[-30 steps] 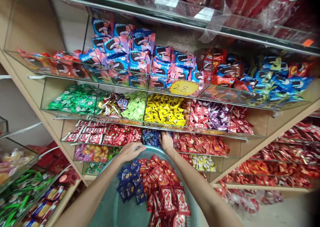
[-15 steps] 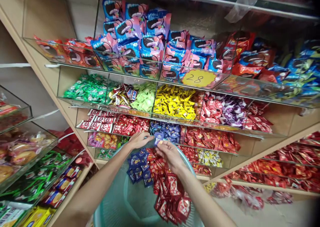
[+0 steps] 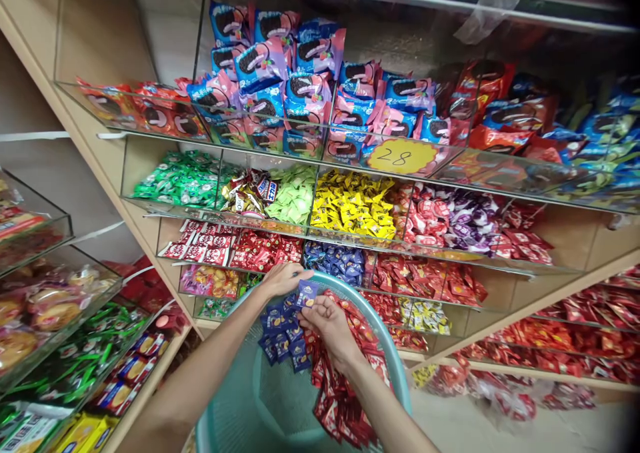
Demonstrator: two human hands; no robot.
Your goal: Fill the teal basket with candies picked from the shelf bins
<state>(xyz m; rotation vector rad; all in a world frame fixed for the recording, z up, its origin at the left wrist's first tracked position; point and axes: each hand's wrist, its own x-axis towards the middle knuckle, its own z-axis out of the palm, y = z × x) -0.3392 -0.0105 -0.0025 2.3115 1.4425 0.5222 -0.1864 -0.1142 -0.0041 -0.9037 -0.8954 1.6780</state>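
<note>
Right hand (image 3: 327, 320) grip pinches blue packet (image 3: 306, 294), now lower; left hand (image 3: 283, 278) clasps basket (image 3: 280, 406)

Faced a tiered shelf unit (image 3: 95, 40) of pale wood, stepped back row over row. Noted several rows of clear glass bins (image 3: 500, 176) with glass dividers, all packed with wrapped sweets and biscuits. Logged a yellow scalloped price tag (image 3: 403, 156) reading 28 on the top row's front pane. Found a second rack (image 3: 65, 230) of glass bins at left, set at an angle, with plain off-white wall (image 3: 45, 173) and a white rail (image 3: 35, 135) between the two. Saw pale floor (image 3: 525, 426) at lower right. Lit evenly; caught soft glare on the upper glass shelf (image 3: 400, 0).
</note>
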